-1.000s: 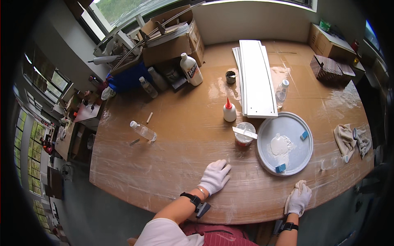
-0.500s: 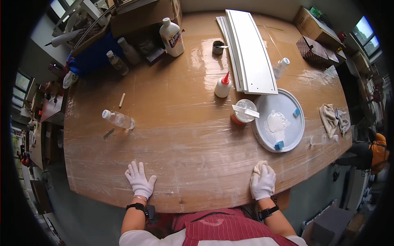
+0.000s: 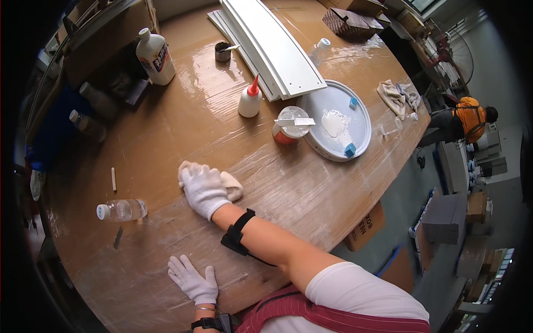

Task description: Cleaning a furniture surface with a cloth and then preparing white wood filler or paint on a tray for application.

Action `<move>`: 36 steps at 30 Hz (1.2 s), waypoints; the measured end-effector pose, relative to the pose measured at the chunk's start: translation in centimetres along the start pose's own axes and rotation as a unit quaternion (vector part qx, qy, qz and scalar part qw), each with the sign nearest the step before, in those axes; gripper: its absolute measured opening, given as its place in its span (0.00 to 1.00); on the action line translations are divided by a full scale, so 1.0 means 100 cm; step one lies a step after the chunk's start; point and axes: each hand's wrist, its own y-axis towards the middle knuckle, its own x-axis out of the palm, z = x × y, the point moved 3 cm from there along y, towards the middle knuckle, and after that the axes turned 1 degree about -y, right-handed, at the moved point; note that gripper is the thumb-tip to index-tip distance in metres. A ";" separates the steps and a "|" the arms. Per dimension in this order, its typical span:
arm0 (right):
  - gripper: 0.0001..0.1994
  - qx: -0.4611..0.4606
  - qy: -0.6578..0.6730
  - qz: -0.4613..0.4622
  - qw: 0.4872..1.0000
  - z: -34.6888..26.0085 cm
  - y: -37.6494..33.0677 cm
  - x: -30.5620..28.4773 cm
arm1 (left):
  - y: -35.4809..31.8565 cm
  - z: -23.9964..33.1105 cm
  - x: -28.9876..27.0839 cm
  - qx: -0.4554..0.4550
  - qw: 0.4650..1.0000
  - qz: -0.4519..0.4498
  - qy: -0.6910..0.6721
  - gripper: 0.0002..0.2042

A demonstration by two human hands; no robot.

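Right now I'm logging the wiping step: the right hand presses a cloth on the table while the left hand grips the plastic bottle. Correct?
Not quite. In the head view the left hand lies flat on the table, apart from the plastic bottle. The right hand does press the cloth.

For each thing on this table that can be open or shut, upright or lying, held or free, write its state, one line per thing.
right hand: gloved, pressed on a cloth
cloth: crumpled, under the right hand
left hand: gloved, flat on the table, empty
clear bottle: lying on its side, capped
squeeze bottle: upright, red tip on
cup: upright, stick across its rim
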 end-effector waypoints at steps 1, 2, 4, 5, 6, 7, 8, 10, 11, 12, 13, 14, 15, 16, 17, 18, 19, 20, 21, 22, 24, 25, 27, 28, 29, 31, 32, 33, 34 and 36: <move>0.09 -0.045 0.031 -0.010 0.998 -0.025 -0.014 0.006 | 0.001 -0.001 0.001 -0.002 1.000 0.007 -0.003 0.48; 0.09 -0.082 0.114 -0.060 0.988 -0.040 -0.028 0.019 | 0.001 0.000 0.000 -0.002 1.000 0.014 -0.007 0.47; 0.13 -0.167 0.101 -0.073 0.978 -0.069 -0.081 0.009 | -0.001 -0.006 -0.003 -0.013 1.000 0.008 0.003 0.47; 0.15 -0.209 0.073 -0.032 0.975 -0.063 -0.110 0.003 | 0.001 -0.003 -0.005 -0.019 1.000 0.006 0.008 0.46; 0.16 -0.238 0.102 -0.040 0.965 -0.052 -0.129 -0.008 | 0.002 -0.001 -0.007 -0.014 1.000 0.010 0.008 0.46; 0.14 -0.219 0.096 -0.074 0.968 -0.033 -0.146 -0.020 | 0.004 0.003 -0.007 -0.017 1.000 -0.003 -0.004 0.46; 0.11 -0.208 0.085 -0.100 0.969 -0.012 -0.160 -0.031 | 0.003 0.005 -0.009 -0.026 1.000 -0.009 -0.012 0.46; 0.09 -0.165 0.087 -0.077 0.979 0.041 -0.190 -0.049 | 0.001 0.007 -0.014 -0.029 0.999 -0.014 -0.011 0.45; 0.09 -0.116 0.085 -0.099 0.985 0.064 -0.195 -0.078 | 0.000 0.005 -0.014 -0.043 0.999 -0.021 -0.010 0.45; 0.10 -0.078 0.079 -0.074 0.991 0.096 -0.209 -0.092 | 0.001 0.007 -0.013 -0.037 0.999 -0.019 -0.012 0.45; 0.10 -0.044 0.073 -0.029 0.996 0.126 -0.221 -0.103 | 0.000 0.006 -0.012 -0.039 0.999 -0.016 -0.005 0.45; 0.10 0.037 0.041 -0.041 0.998 0.154 -0.231 -0.118 | -0.001 0.004 -0.010 -0.044 0.999 -0.015 0.001 0.44; 0.11 0.088 0.074 -0.023 0.993 0.187 -0.239 -0.128 | -0.002 0.006 -0.010 -0.043 0.999 -0.014 0.001 0.44; 0.12 0.134 0.025 0.006 0.991 0.217 -0.247 -0.140 | -0.003 0.007 -0.011 -0.044 0.999 -0.006 0.008 0.44; 0.15 0.170 0.011 0.007 0.985 0.248 -0.253 -0.152 | -0.004 0.006 -0.012 -0.045 0.999 0.003 0.016 0.44; 0.17 0.198 -0.019 0.068 0.978 0.280 -0.264 -0.159 | -0.003 0.005 -0.008 -0.040 0.999 0.002 0.016 0.44; 0.19 0.239 -0.072 0.130 0.960 0.312 -0.274 -0.163 | -0.002 0.002 -0.002 -0.024 0.999 0.024 0.025 0.43; 0.20 0.276 -0.097 0.139 0.946 0.352 -0.285 -0.161 | -0.003 -0.001 0.002 -0.010 0.998 0.047 0.034 0.43; 0.22 0.319 -0.114 0.142 0.930 0.380 -0.283 -0.164 | -0.005 -0.005 0.004 0.005 0.996 0.074 0.042 0.43; 0.22 0.323 -0.116 0.143 0.928 0.405 -0.279 -0.170 | -0.004 -0.007 0.007 0.010 0.996 0.073 0.042 0.43; 0.23 0.400 -0.146 0.143 0.893 0.451 -0.273 -0.187 | -0.002 -0.006 0.008 -0.008 0.996 0.057 0.061 0.42; 0.23 0.405 -0.146 0.142 0.891 0.471 -0.265 -0.194 | -0.001 -0.002 0.008 -0.029 0.996 0.045 0.075 0.39; 0.22 0.454 -0.132 0.141 0.870 0.486 -0.245 -0.202 | -0.003 -0.001 0.008 -0.075 0.991 0.028 0.109 0.36; 0.22 0.461 -0.132 0.139 0.866 0.485 -0.256 -0.203 | 0.001 0.002 0.012 -0.114 0.984 0.011 0.133 0.34; 0.22 0.412 -0.131 0.138 0.891 0.471 -0.258 -0.194 | 0.000 0.004 0.013 -0.126 0.982 0.014 0.141 0.34; 0.20 0.314 -0.115 0.118 0.935 0.432 -0.277 -0.182 | 0.006 0.013 0.027 -0.271 0.951 0.014 0.151 0.31; 0.19 0.263 -0.098 0.096 0.955 0.411 -0.285 -0.183 | 0.010 0.025 0.029 -0.281 0.947 0.018 0.156 0.31; 0.19 0.257 -0.088 0.094 0.958 0.410 -0.284 -0.193 | 0.016 0.039 0.029 -0.314 0.935 -0.003 0.165 0.30; 0.18 0.235 -0.037 0.034 0.971 0.410 -0.286 -0.200 | 0.022 0.054 0.026 -0.343 0.923 -0.026 0.174 0.30; 0.16 0.177 -0.002 0.003 0.984 0.427 -0.282 -0.207 | 0.033 0.086 0.016 -0.351 0.923 -0.023 0.155 0.31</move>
